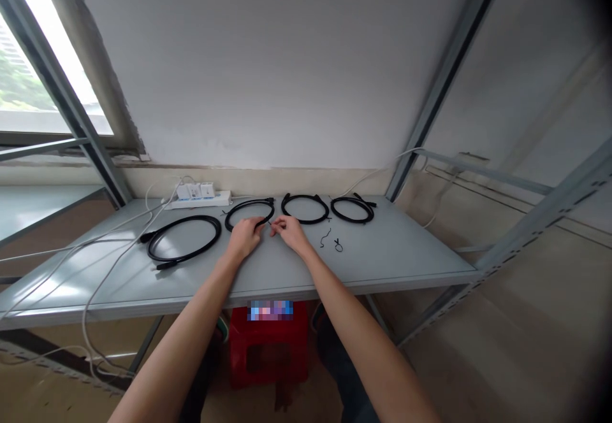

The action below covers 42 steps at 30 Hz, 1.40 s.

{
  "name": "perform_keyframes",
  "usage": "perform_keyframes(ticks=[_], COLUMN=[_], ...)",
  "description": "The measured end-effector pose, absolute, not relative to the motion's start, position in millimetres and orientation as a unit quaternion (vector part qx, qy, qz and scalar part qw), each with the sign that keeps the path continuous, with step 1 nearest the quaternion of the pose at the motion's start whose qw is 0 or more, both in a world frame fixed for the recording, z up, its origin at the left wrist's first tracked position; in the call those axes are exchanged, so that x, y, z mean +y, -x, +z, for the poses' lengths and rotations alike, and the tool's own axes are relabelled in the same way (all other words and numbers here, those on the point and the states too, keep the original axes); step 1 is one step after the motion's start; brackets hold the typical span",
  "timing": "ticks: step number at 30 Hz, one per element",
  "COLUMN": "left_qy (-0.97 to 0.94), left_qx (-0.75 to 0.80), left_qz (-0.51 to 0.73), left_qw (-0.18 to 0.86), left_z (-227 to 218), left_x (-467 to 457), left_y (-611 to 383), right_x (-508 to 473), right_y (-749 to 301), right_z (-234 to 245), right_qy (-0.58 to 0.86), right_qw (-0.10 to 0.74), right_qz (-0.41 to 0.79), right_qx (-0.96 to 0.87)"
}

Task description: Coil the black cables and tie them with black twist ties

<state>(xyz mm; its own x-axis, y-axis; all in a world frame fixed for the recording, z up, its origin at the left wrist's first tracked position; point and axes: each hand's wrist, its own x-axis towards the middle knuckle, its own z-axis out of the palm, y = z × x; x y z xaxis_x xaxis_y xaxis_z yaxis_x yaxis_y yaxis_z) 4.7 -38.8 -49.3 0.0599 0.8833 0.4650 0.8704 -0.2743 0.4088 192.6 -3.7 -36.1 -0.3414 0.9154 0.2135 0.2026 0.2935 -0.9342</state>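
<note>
Several black cables lie coiled in a row on the grey shelf [392, 257]. My left hand [245, 235] rests closed on the near edge of the second coil [249, 212], gripping the cable. My right hand [288, 230] is just to its right, fingers pinched on a thin tie that is too small to name for certain. A larger coil [184, 238] lies to the left. Two more coils [305, 208] [352, 209] lie to the right. Two loose black twist ties [326, 238] [338, 244] sit near my right hand.
A white power strip [198, 199] with adapters sits at the back left, with white cords trailing off the shelf's left side. Metal shelf posts rise at both sides. A red stool [268, 346] stands under the shelf. A window is at the left.
</note>
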Motion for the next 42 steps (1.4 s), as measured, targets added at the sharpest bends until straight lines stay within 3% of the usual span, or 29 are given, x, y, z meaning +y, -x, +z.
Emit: perform_keyframes(ticks=[6, 15, 21, 42], left_qy=[-0.708, -0.713, -0.737, -0.755], left_qx=[0.662, 0.654, 0.631, 0.604], left_qz=[0.246, 0.252, 0.242, 0.252], left_qw=[0.015, 0.021, 0.024, 0.029], left_z=[-40.5, -41.0, -40.6, -47.7], left_x=[-46.9, -45.8, -44.7, -44.3], left_y=[-10.0, -9.6, -9.3, -10.9], right_x=[1.3, 8.3, 8.1, 9.4], right_y=[-190.5, -189.6, -191.0, -190.9], right_z=[-43.4, -49.7, -50.5, -54.5], right_qy=[0.41, 0.418, 0.401, 0.396], right_qw=[0.406, 0.402, 0.45, 0.432], right_qz=[0.43, 0.404, 0.411, 0.385], right_qx=[-0.694, -0.707, -0.685, -0.713])
